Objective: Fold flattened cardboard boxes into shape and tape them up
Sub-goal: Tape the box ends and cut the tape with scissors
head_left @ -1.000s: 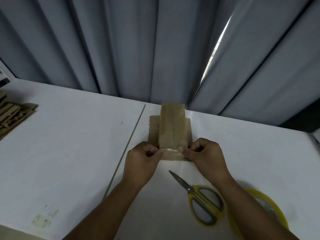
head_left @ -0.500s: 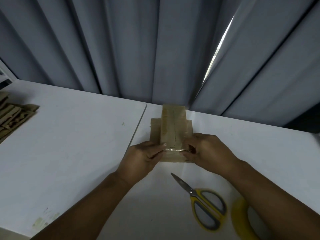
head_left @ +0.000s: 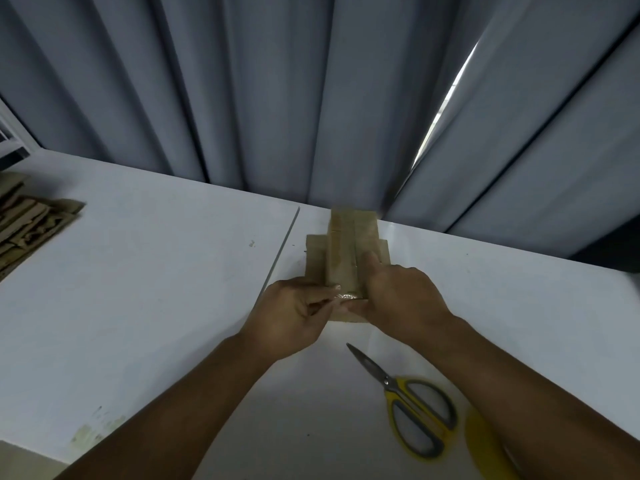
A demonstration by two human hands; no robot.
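Note:
A small brown cardboard box (head_left: 341, 251) lies on the white table near the curtain, with a strip of clear tape running along its top seam. My left hand (head_left: 294, 311) pinches the near end of the tape at the box's front edge. My right hand (head_left: 401, 296) lies flat on the box's right side, its forefinger stretched along the tape and pressing it down. The near end of the box is hidden under both hands.
Yellow-handled scissors (head_left: 412, 410) lie shut on the table (head_left: 156, 289) near my right forearm. A yellow tape roll (head_left: 485, 448) shows partly under that arm. A stack of flattened cardboard (head_left: 27, 223) sits at the far left. Grey curtains (head_left: 277, 98) hang behind the table.
My right hand has slid forward over the box, its forefinger now stretched along the tape. My left hand stays pinched at the tape's near end.

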